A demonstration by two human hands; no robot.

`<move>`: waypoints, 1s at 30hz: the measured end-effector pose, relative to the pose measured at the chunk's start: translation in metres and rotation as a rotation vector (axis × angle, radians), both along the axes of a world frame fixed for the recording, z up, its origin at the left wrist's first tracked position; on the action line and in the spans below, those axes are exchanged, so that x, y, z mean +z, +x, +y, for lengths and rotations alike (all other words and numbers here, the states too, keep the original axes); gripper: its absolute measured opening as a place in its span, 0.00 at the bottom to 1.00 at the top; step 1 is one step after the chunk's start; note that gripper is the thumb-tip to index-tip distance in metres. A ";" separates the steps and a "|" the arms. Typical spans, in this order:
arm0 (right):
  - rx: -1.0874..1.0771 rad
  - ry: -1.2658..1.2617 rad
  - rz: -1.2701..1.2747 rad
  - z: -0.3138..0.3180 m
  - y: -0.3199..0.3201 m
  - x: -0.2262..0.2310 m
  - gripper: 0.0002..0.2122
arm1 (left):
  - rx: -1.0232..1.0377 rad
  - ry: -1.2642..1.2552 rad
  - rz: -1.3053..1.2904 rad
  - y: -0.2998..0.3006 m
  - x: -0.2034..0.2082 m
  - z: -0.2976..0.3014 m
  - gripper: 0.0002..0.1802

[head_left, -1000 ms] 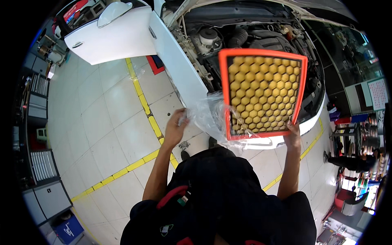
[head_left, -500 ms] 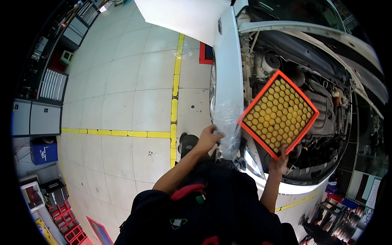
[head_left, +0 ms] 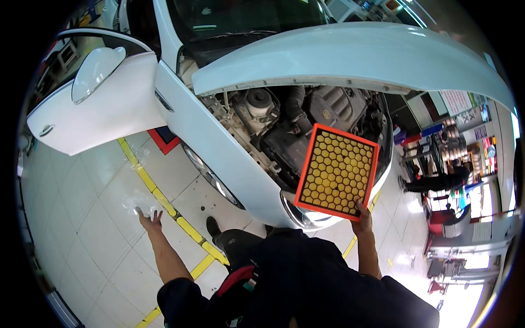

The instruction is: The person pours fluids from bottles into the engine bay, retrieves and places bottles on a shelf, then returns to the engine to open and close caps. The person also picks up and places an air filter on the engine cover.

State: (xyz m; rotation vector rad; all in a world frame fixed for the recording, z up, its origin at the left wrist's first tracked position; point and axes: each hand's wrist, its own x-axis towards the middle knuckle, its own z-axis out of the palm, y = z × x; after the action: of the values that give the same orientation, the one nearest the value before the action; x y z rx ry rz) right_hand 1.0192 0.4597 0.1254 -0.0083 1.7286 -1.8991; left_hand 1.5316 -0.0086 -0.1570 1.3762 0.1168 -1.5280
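My right hand (head_left: pixel 362 220) grips a car engine air filter (head_left: pixel 339 174) by its lower right corner. The filter has an orange-red rim around a yellow face with a dark honeycomb mesh, and it is tilted in front of the engine bay (head_left: pixel 290 145). Out to the left, over the floor, my left hand (head_left: pixel 149 220) is open with its fingers apart. Just beyond its fingertips is a faint, clear plastic wrap (head_left: pixel 135 204); I cannot tell if a finger still touches it.
The raised bonnet (head_left: pixel 350 54) of a pale car hangs over the engine. An open front door (head_left: pixel 98 104) juts out at the left. Yellow lines (head_left: pixel 158 197) cross the tiled floor (head_left: pixel 104 218). Another person (head_left: pixel 437 181) in dark clothes stands by shelves at the right.
My left hand has swung from the car's wing out to the left and opened, away from where the plastic was bunched. My right hand still holds the filter. The view has turned toward the car.
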 end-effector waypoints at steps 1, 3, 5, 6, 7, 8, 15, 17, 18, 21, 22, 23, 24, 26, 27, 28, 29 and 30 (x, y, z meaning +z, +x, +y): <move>-0.056 0.004 0.000 0.017 0.010 0.003 0.22 | 0.025 0.010 -0.007 0.006 0.010 -0.007 0.47; -0.182 0.018 -0.001 0.051 0.029 0.003 0.23 | 0.072 0.035 -0.021 0.022 0.019 -0.020 0.48; -0.256 -0.023 -0.014 0.077 0.039 -0.010 0.23 | 0.129 0.017 -0.059 0.051 -0.010 -0.026 0.48; -0.305 -0.013 -0.009 0.089 0.047 -0.013 0.24 | 0.308 -0.013 0.061 0.052 -0.013 -0.027 0.47; -0.325 -0.063 0.011 0.098 0.055 -0.017 0.25 | 0.478 -0.044 0.187 0.049 -0.012 -0.031 0.47; -0.361 -0.097 0.005 0.110 0.060 -0.026 0.25 | 0.297 -0.124 0.174 0.043 -0.008 -0.030 0.46; -0.587 -0.179 -0.086 0.151 0.070 -0.075 0.22 | -1.160 -0.286 -0.465 -0.152 0.075 0.052 0.21; -0.682 -0.250 -0.138 0.153 0.065 -0.085 0.20 | -1.438 -0.438 -0.245 -0.252 0.119 0.115 0.21; -0.732 -0.252 -0.162 0.151 0.062 -0.088 0.20 | -1.529 -0.448 -0.125 -0.295 0.126 0.141 0.20; -0.775 -0.255 -0.225 0.168 0.051 -0.113 0.19 | -1.574 -0.204 0.172 -0.399 0.126 0.194 0.22; -0.773 -0.258 -0.235 0.174 0.049 -0.119 0.18 | -1.544 -0.156 0.114 -0.424 0.120 0.204 0.25; -0.781 -0.240 -0.240 0.175 0.045 -0.120 0.18 | -1.505 -0.115 0.054 -0.444 0.113 0.209 0.29; -0.786 -0.223 -0.247 0.175 0.043 -0.118 0.18 | -1.452 -0.129 0.027 -0.457 0.105 0.208 0.34; -0.795 -0.189 -0.266 0.187 0.038 -0.124 0.18 | -1.367 -0.057 -0.028 -0.481 0.092 0.205 0.45; -0.788 -0.176 -0.280 0.195 0.035 -0.131 0.19 | -1.356 0.006 -0.030 -0.489 0.088 0.203 0.41; -0.771 -0.170 -0.283 0.200 0.029 -0.134 0.19 | -1.335 0.057 -0.023 -0.498 0.083 0.201 0.38; -0.761 -0.173 -0.296 0.202 0.026 -0.138 0.19 | -1.310 0.106 -0.016 -0.502 0.080 0.198 0.34; -0.749 -0.177 -0.309 0.204 0.024 -0.141 0.19 | -1.263 0.093 0.015 -0.503 0.076 0.196 0.27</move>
State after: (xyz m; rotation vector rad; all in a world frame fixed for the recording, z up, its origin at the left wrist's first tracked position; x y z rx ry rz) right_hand 1.0434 0.6634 -0.0160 0.9305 1.4455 -2.3926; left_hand 1.0286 0.1872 -0.0808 1.5822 -0.8331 -2.5476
